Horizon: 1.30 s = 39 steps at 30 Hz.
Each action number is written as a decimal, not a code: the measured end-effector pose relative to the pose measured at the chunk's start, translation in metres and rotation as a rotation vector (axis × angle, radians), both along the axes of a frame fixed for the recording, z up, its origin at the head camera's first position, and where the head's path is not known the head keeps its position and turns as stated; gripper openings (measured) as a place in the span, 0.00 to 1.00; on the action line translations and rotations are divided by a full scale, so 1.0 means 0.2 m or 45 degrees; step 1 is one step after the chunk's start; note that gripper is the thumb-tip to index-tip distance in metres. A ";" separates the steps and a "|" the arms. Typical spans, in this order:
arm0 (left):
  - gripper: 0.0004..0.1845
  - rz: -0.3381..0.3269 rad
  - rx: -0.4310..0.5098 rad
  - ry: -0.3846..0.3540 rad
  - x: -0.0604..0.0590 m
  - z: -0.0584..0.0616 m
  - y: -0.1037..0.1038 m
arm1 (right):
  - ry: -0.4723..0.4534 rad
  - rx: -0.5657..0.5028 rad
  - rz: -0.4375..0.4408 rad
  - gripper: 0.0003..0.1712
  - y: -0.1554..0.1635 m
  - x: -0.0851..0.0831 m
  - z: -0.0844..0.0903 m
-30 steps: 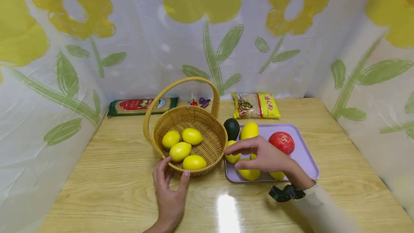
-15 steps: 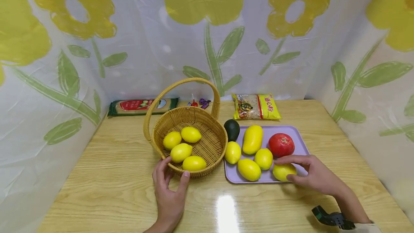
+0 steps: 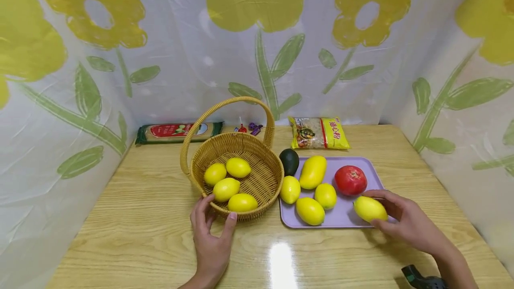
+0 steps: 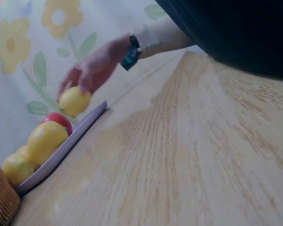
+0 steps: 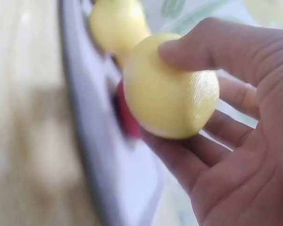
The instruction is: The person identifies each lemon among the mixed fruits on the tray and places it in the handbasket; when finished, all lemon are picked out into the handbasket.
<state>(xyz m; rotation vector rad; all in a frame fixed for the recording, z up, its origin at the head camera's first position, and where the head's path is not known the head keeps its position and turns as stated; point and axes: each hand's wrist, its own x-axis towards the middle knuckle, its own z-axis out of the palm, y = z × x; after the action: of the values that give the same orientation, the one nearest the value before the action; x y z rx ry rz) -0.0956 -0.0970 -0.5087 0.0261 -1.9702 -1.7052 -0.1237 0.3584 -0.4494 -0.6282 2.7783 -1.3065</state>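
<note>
My right hand [image 3: 415, 224] pinches a yellow lemon [image 3: 368, 209] between thumb and fingers, over the right front corner of the lilac tray [image 3: 341, 222]. In the left wrist view this lemon [image 4: 74, 101] hangs above the tray's rim. The right wrist view has the thumb on one side of the lemon [image 5: 167, 89] and fingers on the other. At the front of a wicker basket [image 3: 263, 177], my left hand [image 3: 210, 246] holds the rim with thumb and fingers. Several lemons [image 3: 226, 189] lie inside, toward the basket's left and front.
On the tray are a yellow mango [image 3: 313, 172], a red pomegranate [image 3: 350, 180] and more lemons [image 3: 310, 211]. A dark green avocado [image 3: 289, 162] lies between tray and basket. Behind stand a pasta bag [image 3: 319, 133], wrapped candies [image 3: 254, 127] and a green noodle pack [image 3: 176, 132].
My right hand has moved right from beside the basket to the tray's front right lemon, grasped it and lifted it. My left hand keeps its place at the basket.
</note>
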 end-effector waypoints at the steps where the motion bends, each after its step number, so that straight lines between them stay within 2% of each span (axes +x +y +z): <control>1: 0.36 0.002 0.001 -0.007 0.00 0.00 0.00 | 0.007 -0.028 0.032 0.33 -0.02 -0.01 0.02; 6: 0.36 0.013 0.001 -0.038 0.01 0.01 -0.01 | 0.065 -0.096 0.217 0.33 -0.16 -0.12 0.16; 11: 0.35 0.030 -0.011 -0.058 0.02 0.00 -0.01 | 0.038 -0.102 0.378 0.30 -0.40 -0.26 0.27; 16: 0.35 0.024 -0.007 -0.048 0.01 0.00 0.00 | -0.022 -0.062 0.515 0.25 -0.67 -0.40 0.32; 20: 0.35 0.018 -0.001 -0.052 0.01 0.00 0.00 | -0.049 0.033 0.586 0.23 -0.86 -0.48 0.33; 22: 0.35 0.017 -0.001 -0.058 0.01 0.00 0.00 | -0.023 0.105 0.627 0.23 -0.93 -0.51 0.32; 27: 0.35 0.016 -0.001 -0.060 0.01 0.00 0.00 | 0.021 0.258 0.700 0.23 -1.10 -0.53 0.30; 31: 0.35 0.016 -0.004 -0.049 0.01 0.01 -0.01 | 0.031 0.292 0.738 0.22 -1.23 -0.51 0.26; 35: 0.35 0.015 -0.009 -0.039 0.01 0.01 0.00 | 0.016 0.172 0.749 0.22 -1.31 -0.47 0.23; 39: 0.36 0.009 -0.004 -0.038 0.01 0.01 0.00 | 0.038 0.007 0.727 0.22 -1.29 -0.42 0.23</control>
<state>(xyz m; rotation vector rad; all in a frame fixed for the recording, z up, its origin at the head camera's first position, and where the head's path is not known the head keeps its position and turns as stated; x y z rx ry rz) -0.0944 -0.0977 -0.5072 0.0575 -1.9920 -1.7061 -0.2085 0.1010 -0.4038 -1.3186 2.3392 -1.1569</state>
